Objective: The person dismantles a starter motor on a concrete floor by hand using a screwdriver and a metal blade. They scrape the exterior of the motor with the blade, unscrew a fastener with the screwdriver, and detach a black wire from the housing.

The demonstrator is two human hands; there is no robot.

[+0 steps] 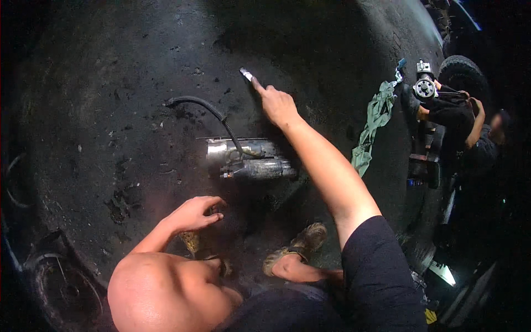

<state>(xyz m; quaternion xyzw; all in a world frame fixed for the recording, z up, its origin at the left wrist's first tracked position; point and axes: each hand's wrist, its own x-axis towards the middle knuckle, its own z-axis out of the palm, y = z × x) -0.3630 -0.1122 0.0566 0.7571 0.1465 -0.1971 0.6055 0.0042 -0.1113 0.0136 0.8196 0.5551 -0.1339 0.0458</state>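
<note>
My right hand reaches out over the dark ground, its index finger stretched along a short silver-white piece that juts past the fingertip. Its other fingers are curled, and the exact kind of the piece cannot be made out. Between my arms lies a greasy metal cylindrical motor, with a smaller cylinder along its side. A black corrugated hose rises from it and curves off to the left. My left hand hangs in front of my knee, thumb and fingers apart, with nothing visible in it.
A crumpled green cloth lies right of my forearm. Farther right, another person crouches beside a metal part with a round pulley. A tyre stands behind them. At the lower left is a dark wheel-like object.
</note>
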